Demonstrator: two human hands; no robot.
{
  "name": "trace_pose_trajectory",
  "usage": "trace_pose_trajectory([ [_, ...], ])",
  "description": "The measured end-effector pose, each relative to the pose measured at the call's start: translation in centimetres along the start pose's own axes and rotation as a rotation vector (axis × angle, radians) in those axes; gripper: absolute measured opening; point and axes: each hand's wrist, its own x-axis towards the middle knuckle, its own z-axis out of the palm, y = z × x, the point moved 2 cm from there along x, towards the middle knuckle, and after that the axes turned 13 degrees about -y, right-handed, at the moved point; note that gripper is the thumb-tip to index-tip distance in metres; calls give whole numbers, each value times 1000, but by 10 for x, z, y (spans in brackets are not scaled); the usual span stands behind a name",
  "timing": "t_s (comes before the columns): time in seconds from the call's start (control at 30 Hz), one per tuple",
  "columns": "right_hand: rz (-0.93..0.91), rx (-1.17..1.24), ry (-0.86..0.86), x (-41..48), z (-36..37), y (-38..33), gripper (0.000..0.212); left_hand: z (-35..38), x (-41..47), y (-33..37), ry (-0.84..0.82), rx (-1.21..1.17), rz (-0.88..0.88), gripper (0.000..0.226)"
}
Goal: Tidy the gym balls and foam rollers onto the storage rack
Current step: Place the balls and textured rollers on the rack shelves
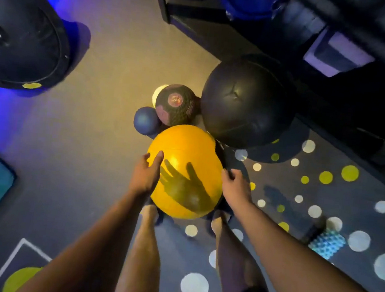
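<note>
Yellow, smooth and glossy, the large round gym ball (185,171) lies on the floor just in front of the person's feet, and everything else is placed from it. The left hand (146,172) lies on its left flank with fingers spread, grip open; the right hand (235,183) sits at its right edge, fingers slightly curled, grip also open, and whether it touches the ball I cannot tell. Neither hand has closed on the ball yet.

Judging by its sheen and size, the ball is probably air-filled, light and a little springy, with a slick skin, so it wants two flat palms pressed on opposite sides rather than fingertips.

Just beyond it rest a textured dark maroon medicine ball (176,105), a small blue ball (147,120) to that one's left, and a big black leather-look ball (247,101) to the right. Farther beyond stands the dark storage rack (198,21), its shelves holding blurred blue and purple shapes. To the right, well apart, a pale blue knobbed foam roller (326,244) lies on the dotted carpet.
</note>
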Motion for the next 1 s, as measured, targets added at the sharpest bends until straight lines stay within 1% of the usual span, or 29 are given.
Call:
trace_pose_trajectory([
  [0.07,64,38,5,48,10,-7,65,-14,55,-15,44,85,5,77],
  [0.1,86,96,20,75,14,-7,68,-20,83,-21,60,123,-6,78],
  [0.13,107,181,28,101,18,-6,71,-28,113,-29,60,154,-9,77],
  [0.2,119,408,0,148,28,3,75,-37,166,-49,3,211,-10,75],
  [0.23,113,507,-12,166,35,10,73,-39,182,-56,-24,202,-38,81],
  [0.27,109,567,-3,176,40,17,69,-37,193,-64,-64,130,-56,90],
  [0.3,106,606,13,180,44,21,70,-32,194,-69,-124,7,-74,91],
  [0.37,116,656,44,177,51,24,88,-23,193,-80,-225,-169,-44,72],
  [0.4,113,674,63,167,55,20,94,-23,192,-84,-251,-208,-27,65],
  [0.47,125,694,57,139,63,12,95,-36,175,-86,-277,-248,-15,63],
  [0.6,166,657,37,59,83,-23,82,-91,112,-66,-259,-250,-25,62],
  [0.67,168,635,67,12,89,-54,70,-125,71,-45,-245,-291,-20,57],
  [0.7,143,618,66,-13,93,-73,70,-147,50,-32,-231,-304,-8,56],
  [0.77,55,572,62,-64,99,-119,80,-190,5,1,-205,-313,23,57],
  [0.83,-38,574,74,-113,97,-166,80,-230,-38,38,-182,-298,70,65],
  [0.87,-89,601,83,-141,92,-193,74,-247,-58,56,-151,-285,108,66],
  [0.9,-145,632,93,-165,83,-217,66,-260,-79,81,-121,-267,155,63],
  [0.97,-258,668,136,-212,55,-259,51,-276,-115,138,-93,-247,289,50],
  [1.0,-291,674,170,-233,37,-275,49,-277,-131,166,-87,-243,360,44],
])
